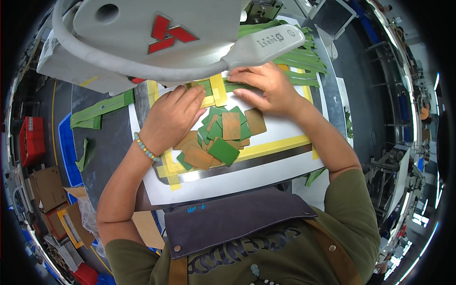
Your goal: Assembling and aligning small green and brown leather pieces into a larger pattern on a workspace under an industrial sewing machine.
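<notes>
In front of the sewing machine [121,35], my left hand [175,111] lies flat, its fingers stretched together at the yellow-taped guide [218,92]. My right hand [268,88] is beside the guide, thumb and fingers apart, the fingertips near a narrow green strip [230,87] on the white work surface. Part of that strip is hidden by the guide and my hands. Between my hands lies a loose pile of small rectangular pieces, with green [224,151] and brown [231,126] faces. The needle area is hidden behind the machine head.
Several green strips [304,59] are heaped at the back right. Another green strip [102,110] hangs over the table's left side. A grey-white hose-like arm [142,71] ends in a paddle-shaped head [270,43] above my right hand. Blue bin [66,147] and cartons [47,187] stand at left.
</notes>
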